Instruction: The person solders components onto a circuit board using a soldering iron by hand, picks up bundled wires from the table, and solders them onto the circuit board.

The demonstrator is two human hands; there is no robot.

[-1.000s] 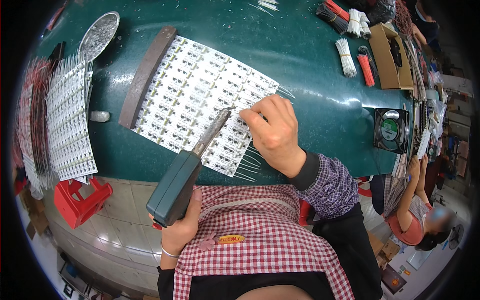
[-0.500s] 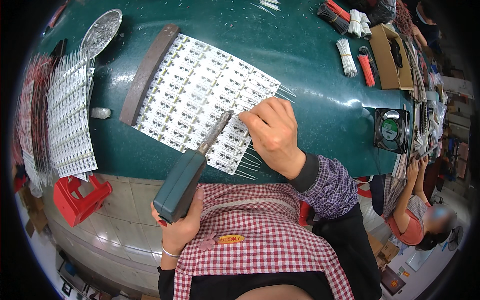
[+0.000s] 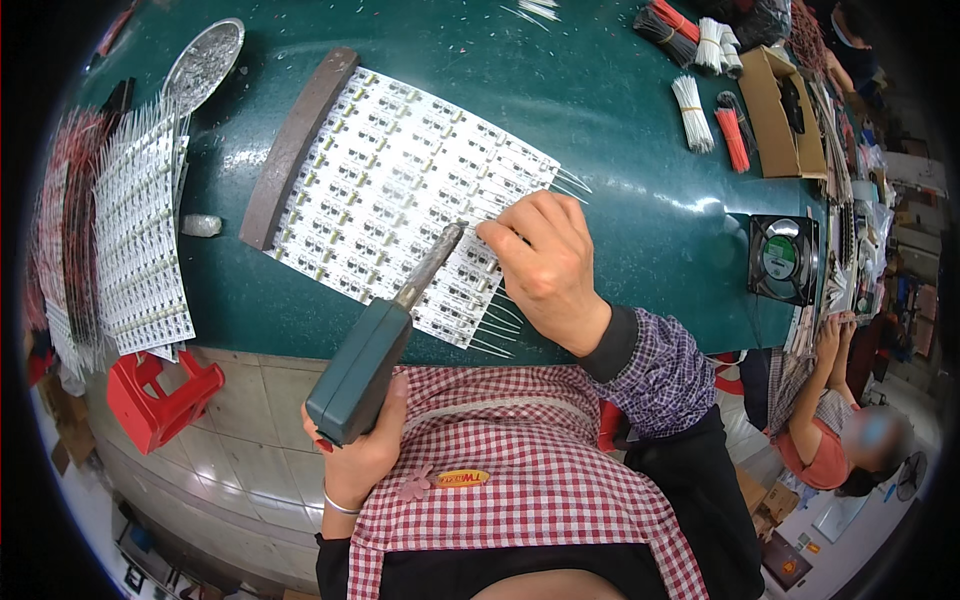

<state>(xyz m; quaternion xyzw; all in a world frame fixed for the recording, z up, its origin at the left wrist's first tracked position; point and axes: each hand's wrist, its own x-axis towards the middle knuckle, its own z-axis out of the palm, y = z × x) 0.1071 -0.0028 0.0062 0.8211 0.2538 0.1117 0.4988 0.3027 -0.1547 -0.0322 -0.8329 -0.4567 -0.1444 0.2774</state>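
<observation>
My left hand [image 3: 366, 458] is wrapped around the dark green handle of a soldering gun [image 3: 360, 368]. Its grey metal tip rests at the white sheet of circuit boards [image 3: 385, 180], right by my right fingertips. My right hand [image 3: 545, 272] is closed in a pinch over the sheet's right part, on what looks like a thin white wire, mostly hidden by the fingers. Several white wires [image 3: 492, 335] stick out past the sheet's right edge, above and below that hand. A brown bar [image 3: 300, 150] lies along the sheet's left edge.
Left stand stacked board sheets with wires [image 3: 145, 235], a metal dish [image 3: 203, 66] and a red stool [image 3: 165, 400]. Toward the right are wire bundles [image 3: 692, 113], a cardboard box [image 3: 780, 125] and a black fan [image 3: 783, 260]. Another person [image 3: 825, 420] works at far right.
My right hand has shifted very slightly left. The soldering gun and the sheet stay practically where they were.
</observation>
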